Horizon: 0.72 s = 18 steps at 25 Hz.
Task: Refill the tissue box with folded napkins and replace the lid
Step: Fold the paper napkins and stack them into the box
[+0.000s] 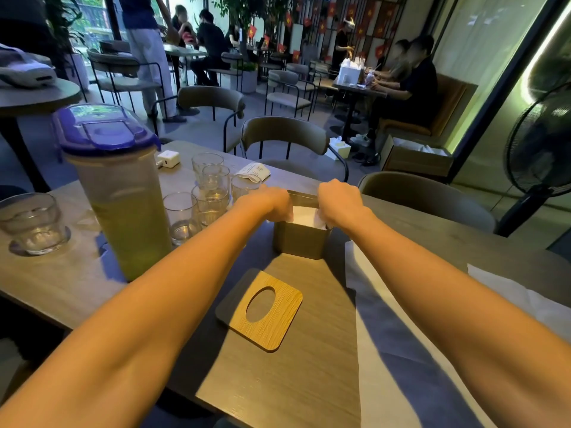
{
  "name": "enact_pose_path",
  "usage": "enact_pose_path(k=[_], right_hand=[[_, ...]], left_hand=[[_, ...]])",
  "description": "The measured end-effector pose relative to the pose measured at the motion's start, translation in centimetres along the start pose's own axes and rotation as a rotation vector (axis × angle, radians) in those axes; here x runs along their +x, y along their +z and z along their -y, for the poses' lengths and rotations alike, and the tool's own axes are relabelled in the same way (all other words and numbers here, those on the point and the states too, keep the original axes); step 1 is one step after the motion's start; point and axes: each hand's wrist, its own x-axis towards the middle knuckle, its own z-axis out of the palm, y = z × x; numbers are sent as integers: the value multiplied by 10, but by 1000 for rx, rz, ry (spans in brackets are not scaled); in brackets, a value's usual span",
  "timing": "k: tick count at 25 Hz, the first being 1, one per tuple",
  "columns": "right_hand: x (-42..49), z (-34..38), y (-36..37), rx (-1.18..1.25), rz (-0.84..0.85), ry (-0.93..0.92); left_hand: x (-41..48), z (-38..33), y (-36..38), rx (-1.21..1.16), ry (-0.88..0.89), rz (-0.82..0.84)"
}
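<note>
The fingers of both hands are hidden behind the knuckles, so it cannot be told how wide they are or whether something is pinched. The left hand [272, 202] is laid over the left rim of the tissue box [299, 242], and the right hand [338, 200] over the right rim. Between them the white napkins [304, 215] are seen inside the box, and they seem to be pressed down or straightened.

The napkins are judged to be light and soft; they will crumple easily, so they are best taken by the folded edges and pushed down flat. The box looks stiff, and it can be held by its side walls. The lid [261, 310], a wooden square with an oval hole, lies flat on the counter [293, 381] just in front of the box, nearer to the person. It is not yet put back. It seems thin and rigid, and it should be lifted by its edges.

On the right side of the counter a large white sheet [386, 319] is spread, perhaps more napkin paper. To the left a tall pitcher [123, 205] with a purple top is standing, and several empty glasses [204, 199] are near it, so care is needed there. Behind the counter, chairs [284, 137] are placed. The room is a cafe where people are sitting at other tables, and a fan [540, 149] stands at the right.
</note>
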Motion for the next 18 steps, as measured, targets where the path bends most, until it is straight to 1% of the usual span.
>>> enact_pose_path(k=[3,5,7,8,10,11,14,18], right_hand=[[2,3,3,14,-34,-4],[1,2,4,-5,-26,-4],[0,1,5,-29,-41,-3],[-1,0,4,-33,-63,-3],[0,-3,7,-24,-103,-20],[2,-4,9,-7,-88,-29],[5,-7,17,82,64,3],[5,-10,19,165,197,37]], left_hand=[[10,-4,-3,114,-43,176],[13,-5,-7,112,-42,230],[12,-5,-7,74,4,205],[10,-6,-7,53,25,151],[9,-5,-3,8,4,11],[8,-5,-2,-1,-24,-7],[9,-4,0,-19,-69,103],[6,-4,-2,-40,-54,131]])
